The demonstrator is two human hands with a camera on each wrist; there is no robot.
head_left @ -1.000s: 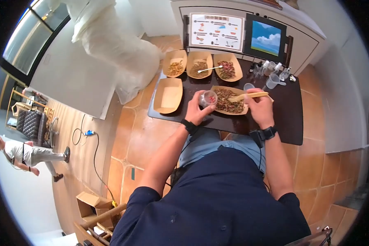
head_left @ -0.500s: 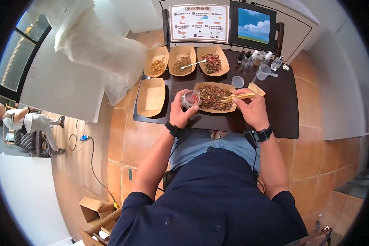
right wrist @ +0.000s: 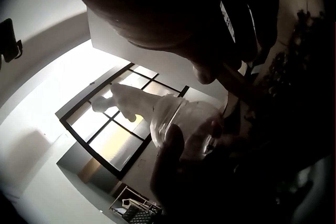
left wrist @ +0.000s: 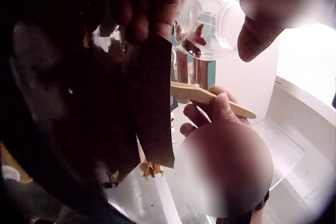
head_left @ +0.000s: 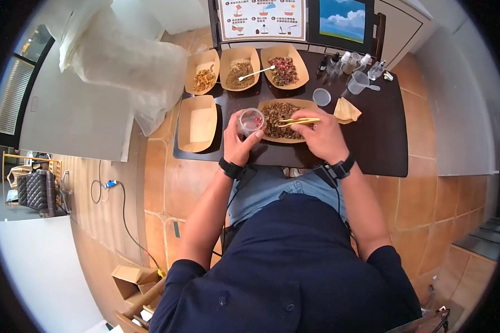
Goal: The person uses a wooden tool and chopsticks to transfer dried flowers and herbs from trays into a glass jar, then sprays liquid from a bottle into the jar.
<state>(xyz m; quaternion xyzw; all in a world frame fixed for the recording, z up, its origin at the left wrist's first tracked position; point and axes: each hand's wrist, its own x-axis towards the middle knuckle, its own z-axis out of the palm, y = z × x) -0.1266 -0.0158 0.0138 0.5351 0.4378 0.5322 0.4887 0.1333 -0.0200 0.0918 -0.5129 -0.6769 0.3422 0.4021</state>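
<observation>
Navy cloth of the wearer's shirt (head_left: 283, 250) fills the foreground; beyond it both hands work over a dark table (head_left: 375, 144). The left hand (head_left: 236, 143) grasps a clear cup (head_left: 248, 127) between curled fingers and thumb, its mouth toward the head camera and a few red bits (head_left: 258, 120) inside. The right hand (head_left: 325, 140) pinches wooden tweezers (head_left: 304, 120), whose tips lie over a dark flake mix (head_left: 276, 112) in a paper tray (head_left: 303, 104); whether they touch the flakes cannot be told. The cup is at this tray's left end. Likely faults: a slack pinch would drop a flake short of the cup, too firm a squeeze could crumble it, a tipped cup would spill its bits, and a knock of the right wrist could upset the tray. Farther off, a second paper tray (head_left: 198, 125) stands at left, a round lid (head_left: 321, 97) and a folded paper (head_left: 347, 111) at right. Behind stand three filled trays, holding yellow strips (head_left: 204, 80), brown powder (head_left: 240, 71) and reddish petals (head_left: 284, 72), with small bottles (head_left: 346, 60) beside them; a printed sign (head_left: 263, 19) closes the far edge.
</observation>
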